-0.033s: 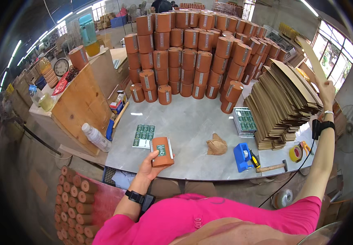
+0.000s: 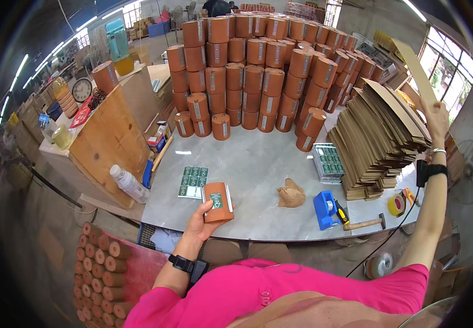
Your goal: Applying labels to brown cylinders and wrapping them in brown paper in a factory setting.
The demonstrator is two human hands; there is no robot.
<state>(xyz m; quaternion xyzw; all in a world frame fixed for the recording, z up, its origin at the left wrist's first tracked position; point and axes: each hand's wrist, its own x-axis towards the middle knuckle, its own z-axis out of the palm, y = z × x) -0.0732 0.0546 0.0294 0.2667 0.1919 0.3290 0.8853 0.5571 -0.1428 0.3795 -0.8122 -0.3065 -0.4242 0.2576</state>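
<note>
Reckoned from the middle of the view, at seven o'clock a green label point(image 2: 216, 200) bearing a white sign and small lettering stands on a brown cylinder point(image 2: 217, 214); at eight o'clock a label sheet point(image 2: 193, 177) shows similar green rectangles in rows, with one white patch; at three o'clock a pile of sheets point(image 2: 332, 158) carries more; at ten o'clock a round clock point(image 2: 82, 89) has a marked dial, too small to read

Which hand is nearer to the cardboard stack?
Right: the right hand is beside the cardboard stack, at its right side; the left hand is farther off, to its left.
</note>
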